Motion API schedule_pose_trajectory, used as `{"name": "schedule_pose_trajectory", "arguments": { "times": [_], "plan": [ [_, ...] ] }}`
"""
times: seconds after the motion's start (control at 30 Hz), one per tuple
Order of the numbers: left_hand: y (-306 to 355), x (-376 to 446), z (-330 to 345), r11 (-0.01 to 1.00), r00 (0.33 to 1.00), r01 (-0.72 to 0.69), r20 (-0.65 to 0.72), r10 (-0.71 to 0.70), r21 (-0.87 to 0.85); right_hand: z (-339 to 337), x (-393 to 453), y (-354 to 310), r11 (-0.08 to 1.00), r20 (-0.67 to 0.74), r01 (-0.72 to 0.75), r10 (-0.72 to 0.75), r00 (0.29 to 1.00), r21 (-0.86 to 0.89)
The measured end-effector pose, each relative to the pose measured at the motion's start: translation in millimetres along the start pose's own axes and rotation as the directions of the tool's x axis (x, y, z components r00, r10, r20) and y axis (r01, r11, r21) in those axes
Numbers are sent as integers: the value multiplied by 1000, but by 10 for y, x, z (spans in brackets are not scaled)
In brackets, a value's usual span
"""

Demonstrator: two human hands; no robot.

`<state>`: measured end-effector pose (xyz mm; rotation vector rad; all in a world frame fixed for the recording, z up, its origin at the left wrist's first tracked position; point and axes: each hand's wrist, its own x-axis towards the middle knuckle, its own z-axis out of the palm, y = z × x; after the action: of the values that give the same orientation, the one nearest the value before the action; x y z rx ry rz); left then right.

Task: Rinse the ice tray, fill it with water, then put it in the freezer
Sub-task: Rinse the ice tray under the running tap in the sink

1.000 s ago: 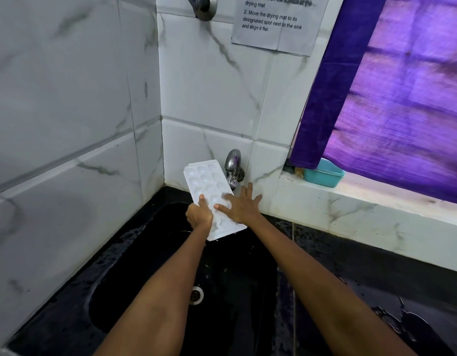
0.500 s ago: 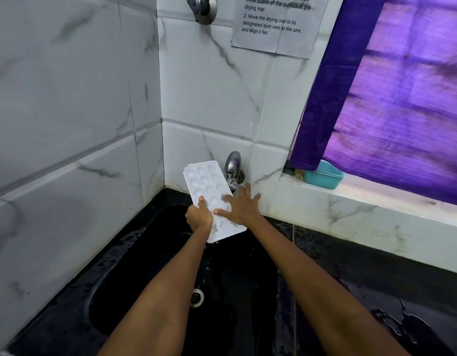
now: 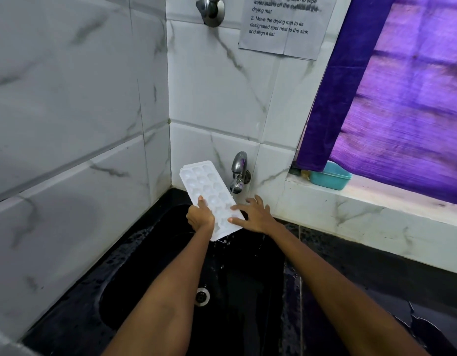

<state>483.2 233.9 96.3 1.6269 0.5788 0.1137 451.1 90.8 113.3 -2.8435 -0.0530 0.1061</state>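
Head view: gripping white ice tray (image 3: 209,194) with left hand (image 3: 200,217), tilting it over black sink (image 3: 145,273) beside running tap (image 3: 239,173). Resting right hand (image 3: 255,214), fingers spread, on tray's edge. Reading wall notice (image 3: 281,24): "Move the drying mat to its designated spot next to the sink".

Two bare forearms, no sleeves; left hand (image 3: 200,216) and right hand (image 3: 255,214) wear no rings, watch or gloves.

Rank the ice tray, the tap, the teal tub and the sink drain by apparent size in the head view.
1. ice tray
2. teal tub, partly hidden by the curtain, so its rank is less sure
3. tap
4. sink drain
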Motion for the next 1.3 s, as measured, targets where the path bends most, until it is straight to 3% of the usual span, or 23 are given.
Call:
{"name": "schedule_pose_trajectory", "arguments": {
  "times": [0.1, 0.2, 0.3, 0.43, 0.53, 0.67, 0.83, 0.93, 1.07, 1.17, 1.3],
  "plan": [
    [37, -10, 22, 1000, 1000, 2, 3, -2, -3, -14, -10, -125, 997, 72, -10, 16, 997, -76],
    [117, -3, 54, 999, 999, -26, 27, 26, -20, -86, 24, -160, 997, 15, -44, 45, 999, -56],
    [215, -20, 86, 998, 998, -63, 24, 64, -27, -167, 66, -232, 983, -1, -90, 91, 996, -161],
    [302, 15, 82, 995, 995, -93, 14, 94, -26, -272, 60, -307, 988, 70, -129, 136, 988, -89],
    [306, -2, 94, 994, 995, -100, 1, 100, -52, -269, 91, -334, 968, 49, -142, 155, 987, -205],
    [251, 15, 48, 996, 997, -76, -13, 75, -44, -242, 65, -310, 989, 143, -138, 145, 979, -62],
    [176, -14, 61, 996, 997, -81, 6, 82, -38, -171, 63, -340, 969, 71, -159, 175, 982, -190],
    [194, 60, 33, 996, 998, -69, 5, 69, -48, -180, 40, -266, 993, 146, -108, 114, 983, -49],
    [157, 58, 107, 995, 999, -33, 28, 36, -98, -169, 111, -267, 982, 47, -113, 121, 992, -152],
    [109, 30, 118, 980, 999, 45, 17, -42, -195, -132, 131, -211, 997, 89, -73, 69, 994, 38],
    [42, 118, 43, 968, 996, 84, 4, -86, -235, -81, 56, -74, 990, -136, 64, -46, 990, 127]
  ]
}}
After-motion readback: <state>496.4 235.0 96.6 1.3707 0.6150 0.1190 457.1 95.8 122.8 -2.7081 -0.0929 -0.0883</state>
